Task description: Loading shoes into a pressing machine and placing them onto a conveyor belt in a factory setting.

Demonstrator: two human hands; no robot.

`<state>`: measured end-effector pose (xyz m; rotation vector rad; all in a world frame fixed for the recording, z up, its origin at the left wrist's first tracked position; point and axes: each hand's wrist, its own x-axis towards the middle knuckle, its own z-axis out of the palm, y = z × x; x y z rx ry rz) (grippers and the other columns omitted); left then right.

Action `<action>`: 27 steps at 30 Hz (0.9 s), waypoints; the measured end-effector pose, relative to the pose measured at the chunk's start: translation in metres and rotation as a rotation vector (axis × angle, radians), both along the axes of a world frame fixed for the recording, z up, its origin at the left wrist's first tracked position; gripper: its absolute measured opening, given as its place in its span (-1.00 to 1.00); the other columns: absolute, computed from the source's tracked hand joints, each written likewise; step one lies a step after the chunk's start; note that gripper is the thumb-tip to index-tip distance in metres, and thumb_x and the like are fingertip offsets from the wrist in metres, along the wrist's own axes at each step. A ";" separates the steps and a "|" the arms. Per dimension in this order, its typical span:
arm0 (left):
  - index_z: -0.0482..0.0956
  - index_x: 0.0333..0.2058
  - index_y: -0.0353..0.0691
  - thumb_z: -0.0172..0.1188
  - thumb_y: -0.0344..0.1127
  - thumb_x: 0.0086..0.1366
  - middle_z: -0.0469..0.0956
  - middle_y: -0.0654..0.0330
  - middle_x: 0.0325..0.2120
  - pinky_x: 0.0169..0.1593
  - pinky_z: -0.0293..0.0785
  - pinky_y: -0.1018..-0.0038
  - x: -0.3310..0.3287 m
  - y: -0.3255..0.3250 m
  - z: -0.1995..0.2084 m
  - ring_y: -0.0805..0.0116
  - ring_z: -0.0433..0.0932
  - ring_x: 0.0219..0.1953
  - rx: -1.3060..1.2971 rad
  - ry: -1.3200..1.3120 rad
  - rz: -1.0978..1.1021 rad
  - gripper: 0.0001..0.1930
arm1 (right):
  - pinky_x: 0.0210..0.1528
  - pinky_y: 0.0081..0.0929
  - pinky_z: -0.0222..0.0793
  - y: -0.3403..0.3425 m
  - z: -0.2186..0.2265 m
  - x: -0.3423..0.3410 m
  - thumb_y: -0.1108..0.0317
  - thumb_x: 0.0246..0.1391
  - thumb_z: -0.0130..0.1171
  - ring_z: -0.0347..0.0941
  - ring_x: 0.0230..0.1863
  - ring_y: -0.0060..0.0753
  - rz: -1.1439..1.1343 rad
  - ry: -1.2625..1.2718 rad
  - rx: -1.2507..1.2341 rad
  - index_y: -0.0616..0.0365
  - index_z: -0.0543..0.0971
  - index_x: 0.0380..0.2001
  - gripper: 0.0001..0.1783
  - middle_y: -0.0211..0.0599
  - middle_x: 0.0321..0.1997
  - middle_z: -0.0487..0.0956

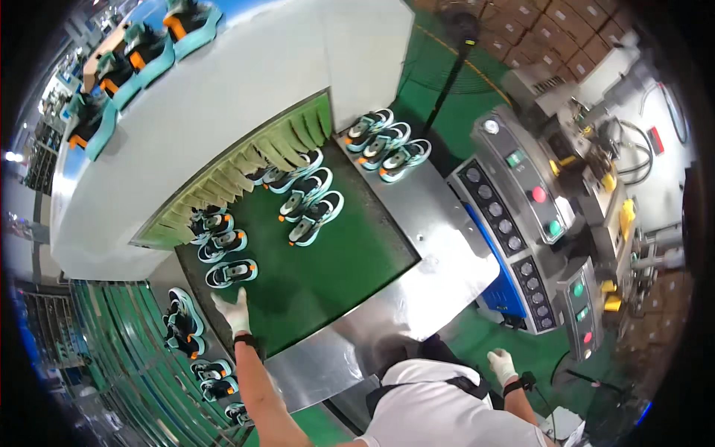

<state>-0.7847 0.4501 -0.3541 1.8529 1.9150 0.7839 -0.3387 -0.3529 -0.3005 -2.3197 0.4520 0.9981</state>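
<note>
A: Where is your left hand [234,311], and how does its grip stand?

B: It is over the left side of the green belt [328,272], thumb and fingers apart, with nothing between them. The nearest shoe [232,273] lies on the belt just beyond your hand, at the near end of a row.

A: And your right hand [503,365]?

B: Low by your side, well apart from the shoes. I cannot tell whether that grip is together.

A: What else is about you?

B: A second row [316,218] reaches back to the curtain [249,153]. Three more shoes [387,144] stand on the tabletop [398,294] to your right.
</note>
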 end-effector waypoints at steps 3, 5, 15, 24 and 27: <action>0.22 0.47 -0.46 0.40 -0.10 0.44 0.35 -0.30 0.32 0.43 0.31 0.05 0.044 0.055 0.009 -0.26 0.38 0.36 0.066 -0.058 -0.111 -0.16 | 0.34 -0.27 0.51 0.112 0.054 0.047 0.24 0.28 0.39 0.63 0.27 -0.17 0.244 -0.081 0.017 0.46 0.53 0.30 -0.35 0.06 0.27 0.67; 0.37 0.38 -0.41 0.29 -0.13 0.52 0.40 -0.27 0.27 0.37 0.37 0.02 0.030 0.090 0.003 -0.29 0.43 0.27 0.094 -0.011 -0.012 -0.37 | 0.38 -0.29 0.49 0.169 0.048 0.067 0.25 0.30 0.39 0.62 0.29 -0.20 0.314 -0.086 0.179 0.45 0.53 0.29 -0.38 0.05 0.28 0.67; 0.63 0.03 -0.43 0.18 -0.32 0.55 0.62 -0.16 0.05 0.18 0.54 0.08 0.108 -0.009 0.062 -0.17 0.60 0.09 0.007 -0.160 -0.520 -0.73 | 0.38 -0.10 0.51 0.313 0.009 0.027 0.07 0.32 0.35 0.62 0.29 0.00 0.875 -0.356 0.789 0.28 0.34 0.52 -0.15 0.13 0.46 0.51; 0.72 -0.04 -0.24 0.27 -0.25 0.52 0.67 -0.03 -0.09 0.16 0.53 0.19 0.381 -0.304 0.221 -0.03 0.63 0.01 -0.137 -0.406 -1.535 -0.79 | 0.18 0.00 0.56 0.331 0.191 0.022 0.13 0.10 0.42 0.62 0.19 0.29 0.918 -0.358 0.340 0.23 0.52 0.25 -0.30 0.14 0.15 0.67; 0.66 0.04 -0.38 0.24 -0.30 0.50 0.65 -0.10 0.00 0.09 0.62 0.12 0.482 -0.373 0.275 -0.11 0.66 0.01 0.071 -0.409 -1.914 -0.72 | 0.04 -0.06 0.61 0.242 0.207 0.064 0.19 0.15 0.34 0.69 0.00 0.18 0.638 -0.675 0.441 0.17 0.58 0.14 -0.48 0.06 -0.01 0.71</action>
